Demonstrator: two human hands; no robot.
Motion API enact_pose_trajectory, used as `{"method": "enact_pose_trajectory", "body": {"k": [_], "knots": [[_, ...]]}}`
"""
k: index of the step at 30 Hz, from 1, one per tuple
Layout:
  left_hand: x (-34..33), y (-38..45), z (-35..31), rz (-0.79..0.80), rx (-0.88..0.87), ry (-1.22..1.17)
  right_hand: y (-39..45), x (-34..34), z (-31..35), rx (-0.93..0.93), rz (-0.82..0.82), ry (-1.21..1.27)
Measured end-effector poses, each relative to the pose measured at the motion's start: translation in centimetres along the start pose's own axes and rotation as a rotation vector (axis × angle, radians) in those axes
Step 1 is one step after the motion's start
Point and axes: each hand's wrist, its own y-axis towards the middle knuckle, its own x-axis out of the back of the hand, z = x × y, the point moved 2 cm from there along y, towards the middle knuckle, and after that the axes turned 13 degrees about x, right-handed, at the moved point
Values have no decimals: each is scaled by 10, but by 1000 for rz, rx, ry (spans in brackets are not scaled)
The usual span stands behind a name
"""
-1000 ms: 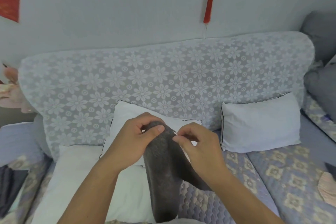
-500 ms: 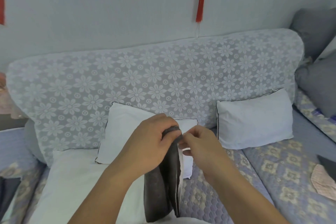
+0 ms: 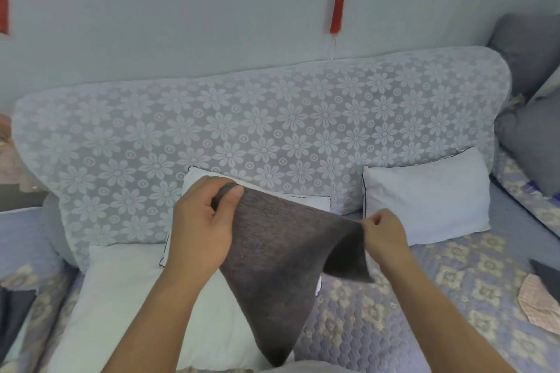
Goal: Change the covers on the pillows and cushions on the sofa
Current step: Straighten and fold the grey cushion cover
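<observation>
Left to right: large white pillow [image 3: 121, 291] flat on the sofa [image 3: 394, 321]; left hand [image 3: 203, 222], fingers and thumb curled round one top corner of the grey cover [image 3: 278, 257]; small white pillow [image 3: 303, 198] behind it, against the lace-draped backrest [image 3: 242, 124]. Cover held stretched in the air above the seat, lower corner hanging; right hand [image 3: 383, 232] pinches its other top corner. Second white pillow [image 3: 424, 200] leans right of centre; grey cushions [image 3: 533, 142] at far right.
</observation>
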Motion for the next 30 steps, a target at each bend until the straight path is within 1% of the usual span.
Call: {"method": "enact_pose_trajectory", "body": {"k": [3,5,6,7,8,10,11,12,13,14,16,18,19,21,22,23,24,25,27,28,30], "knots": [[14,13,20,-129,178,-37,22,18,-13,-1,-39,-115],[17,18,29,-171,270,-14,27,28,-9,97,-35,-161],[13,18,28,-143,284,40,24,31,1,181,-21,-161],[3,16,23,-74,264,109,18,32,15,268,23,-148],[-14,12,17,42,224,180,9,31,31,356,94,-138],[-55,-5,1,338,146,272,-17,23,64,501,221,-132],[-75,-14,-6,458,107,289,-29,20,79,555,243,-119],[-90,-22,-13,518,79,305,-38,18,88,588,243,-97],[-101,-27,-15,531,67,295,-44,19,95,607,230,-92],[-106,-29,-15,510,62,298,-47,20,98,616,221,-109],[-108,-29,-16,444,-12,346,-49,22,97,599,216,-136],[-108,-30,-21,432,-118,441,-44,24,85,511,188,-133],[-106,-29,-25,419,-143,481,-37,26,74,459,160,-151],[-98,-23,-29,346,-134,512,-19,37,45,289,87,-184],[-93,-19,-30,322,-113,498,-11,47,31,181,60,-151],[-89,-15,-32,329,-98,455,-6,58,17,96,64,-94],[-88,-14,-36,380,-91,407,-5,66,9,48,94,-33],[-94,-16,-40,459,-93,383,-5,69,7,34,128,22],[-121,-30,-47,627,-102,451,-14,68,14,95,187,35],[-135,-41,-49,666,-96,491,-20,66,19,133,209,16],[-160,-55,-49,650,-97,522,-28,66,26,193,207,-8]]}}
